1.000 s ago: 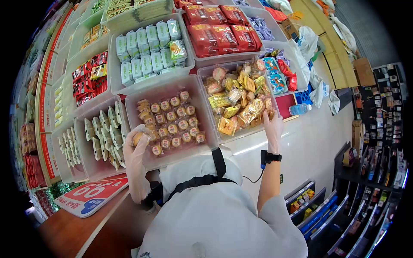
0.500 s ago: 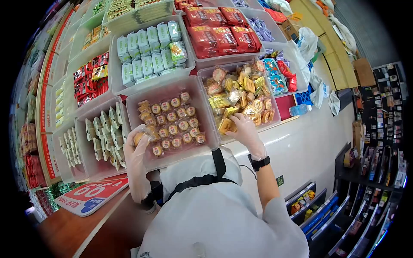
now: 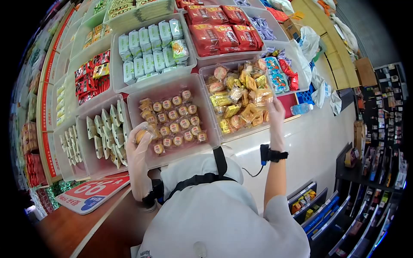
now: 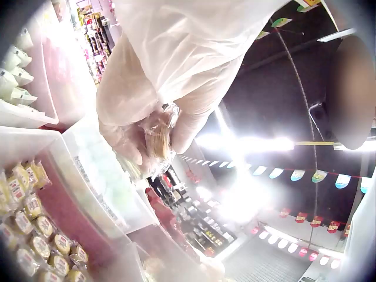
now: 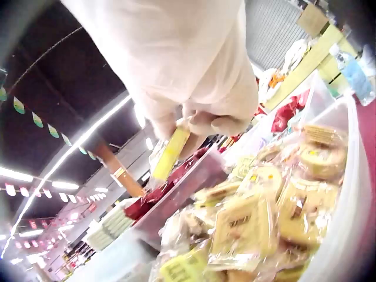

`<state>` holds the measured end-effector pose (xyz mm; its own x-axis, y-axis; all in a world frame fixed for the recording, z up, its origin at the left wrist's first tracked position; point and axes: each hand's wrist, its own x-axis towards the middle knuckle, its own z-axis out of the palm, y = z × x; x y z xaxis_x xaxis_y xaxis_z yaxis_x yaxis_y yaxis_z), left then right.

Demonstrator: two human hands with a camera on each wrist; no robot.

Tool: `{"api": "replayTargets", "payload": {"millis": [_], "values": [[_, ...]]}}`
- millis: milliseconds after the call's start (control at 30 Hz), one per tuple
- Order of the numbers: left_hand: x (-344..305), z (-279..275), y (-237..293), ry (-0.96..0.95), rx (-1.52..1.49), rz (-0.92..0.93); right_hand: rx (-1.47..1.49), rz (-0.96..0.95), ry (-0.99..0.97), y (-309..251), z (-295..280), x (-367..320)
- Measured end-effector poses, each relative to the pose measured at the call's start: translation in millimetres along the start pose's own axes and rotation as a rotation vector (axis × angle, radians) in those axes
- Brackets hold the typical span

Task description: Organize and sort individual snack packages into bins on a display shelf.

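Note:
My gloved left hand (image 3: 138, 148) pinches a small round pastry in clear wrap (image 4: 158, 138) between thumb and fingers. It is over the near left edge of the tub of small round cakes (image 3: 174, 124), which stand in rows. The gloved right hand (image 3: 276, 122) is at the right side of the mixed biscuit tub (image 3: 241, 134). In the right wrist view its thumb and fingers pinch a thin yellow packet (image 5: 170, 154) by one end, above the loose pile. Square wrapped biscuits (image 5: 244, 229) lie below that hand.
Green-and-white packets (image 3: 148, 62) and red packets (image 3: 226, 36) fill tubs farther back. On the left is a tub of pale upright packets (image 3: 105, 133). A water bottle (image 3: 301, 109) lies right of the biscuit tub. A red price sign (image 3: 92, 193) is at lower left.
My right hand moved left to the near corner of the biscuit tub, then back to its right side, where it holds a packet. The left hand stays with its wrapped pastry.

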<state>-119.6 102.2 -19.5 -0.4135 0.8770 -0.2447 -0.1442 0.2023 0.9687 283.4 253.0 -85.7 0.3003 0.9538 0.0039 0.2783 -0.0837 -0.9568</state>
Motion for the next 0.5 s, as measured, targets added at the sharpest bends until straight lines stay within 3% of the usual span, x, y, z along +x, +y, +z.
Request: {"api": "replayTargets", "payload": {"millis": [100, 200, 233, 300, 333, 400, 467, 500], "values": [[-0.8, 1.4, 0.4, -0.006, 0.000, -0.004, 0.109, 0.020, 0.129, 32.1, -36.5, 33.5], [-0.1, 2.2, -0.3, -0.009, -0.005, -0.007, -0.401, 0.085, -0.092, 61.2, -53.8, 47.8], [0.2, 2.4, -0.7, -0.005, -0.008, -0.016, -0.401, 0.085, -0.093, 59.1, -51.0, 44.7], [-0.4, 3.1, 0.1, -0.004, -0.003, -0.014, -0.968, -0.335, 0.242, 50.2, -34.4, 33.7], [-1.4, 3.0, 0.5, -0.004, 0.002, -0.013, -0.888, -0.437, 0.287, 22.7, -21.2, 23.0], [-2.2, 3.2, 1.7, 0.001, 0.020, -0.016, -0.868, -0.507, 0.128, 3.8, 2.2, 8.8], [-1.6, 2.0, 0.1, 0.003, 0.036, -0.018, -0.712, -0.690, -0.321, 3.8, 25.1, -14.0], [0.3, 0.4, -3.6, -0.007, 0.014, -0.021, -0.743, -0.728, -0.417, -1.9, 38.2, -28.3]]}}
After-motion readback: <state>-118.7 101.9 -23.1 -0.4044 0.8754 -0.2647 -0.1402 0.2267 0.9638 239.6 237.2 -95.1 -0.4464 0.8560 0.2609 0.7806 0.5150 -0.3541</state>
